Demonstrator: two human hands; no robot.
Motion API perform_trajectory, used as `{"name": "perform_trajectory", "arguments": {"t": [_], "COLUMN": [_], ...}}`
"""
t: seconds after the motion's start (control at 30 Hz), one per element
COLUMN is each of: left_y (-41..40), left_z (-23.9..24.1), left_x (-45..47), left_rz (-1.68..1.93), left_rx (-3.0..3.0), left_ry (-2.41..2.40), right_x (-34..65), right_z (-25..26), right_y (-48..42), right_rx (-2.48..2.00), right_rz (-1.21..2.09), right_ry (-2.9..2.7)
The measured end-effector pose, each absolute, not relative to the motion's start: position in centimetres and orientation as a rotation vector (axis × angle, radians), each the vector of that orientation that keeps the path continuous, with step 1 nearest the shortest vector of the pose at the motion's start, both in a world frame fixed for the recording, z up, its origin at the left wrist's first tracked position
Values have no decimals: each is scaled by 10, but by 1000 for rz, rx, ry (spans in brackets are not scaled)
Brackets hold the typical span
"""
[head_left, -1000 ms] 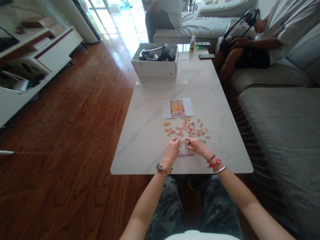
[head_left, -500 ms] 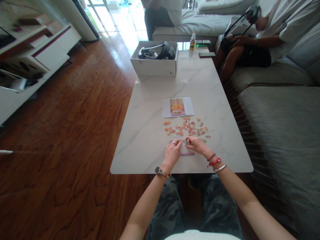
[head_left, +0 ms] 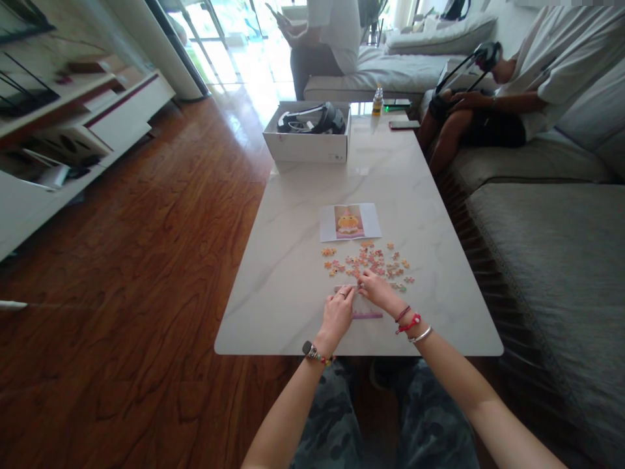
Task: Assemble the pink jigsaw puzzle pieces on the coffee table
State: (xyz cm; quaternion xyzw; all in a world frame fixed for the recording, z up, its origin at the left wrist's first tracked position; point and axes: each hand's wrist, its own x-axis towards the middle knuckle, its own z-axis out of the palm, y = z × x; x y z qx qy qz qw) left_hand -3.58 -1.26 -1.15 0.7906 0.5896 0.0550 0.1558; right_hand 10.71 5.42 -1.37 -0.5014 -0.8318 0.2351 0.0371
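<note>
**Jigsaw pieces [head_left: 374,262] scattered across a marble-patterned coffee table [head_left: 273,286]**

The loose pieces, mostly orange and pink, lie in the table's near half, between a creased printed sheet [head_left: 349,221] and both hands. The left hand [head_left: 338,311] rests over a pale panel with a purple near edge [head_left: 367,315], fingers bent and close together; whether it grips anything cannot be told. The right hand [head_left: 375,288] is at the panel's far side, thumb and fingertips drawn together; whether a piece is pinched there is too small to tell.

At the table's far end, an open white box [head_left: 307,151] holds a black-and-white headset [head_left: 319,120]. Near it are a small bottle of yellow liquid [head_left: 377,103] and a phone [head_left: 404,125]. Glossy wood flooring [head_left: 170,260] runs left to a white low cabinet [head_left: 120,107]. On the right, a person in a white top [head_left: 561,91] sits on a grey sofa [head_left: 551,254]; another white-topped person [head_left: 334,39] is beyond the box.
</note>
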Motion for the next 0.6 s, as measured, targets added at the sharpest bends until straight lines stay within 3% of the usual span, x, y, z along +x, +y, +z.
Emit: {"name": "perform_trajectory", "arguments": {"t": [0.6], "left_y": [-15], "left_z": [-14], "left_x": [-34], "left_rz": [69], "left_rx": [2309], "left_ry": [1706], "right_x": [121], "right_z": [-15], "right_y": [84], "right_rx": [-1532], "right_rz": [768], "right_ry": [-2475]}}
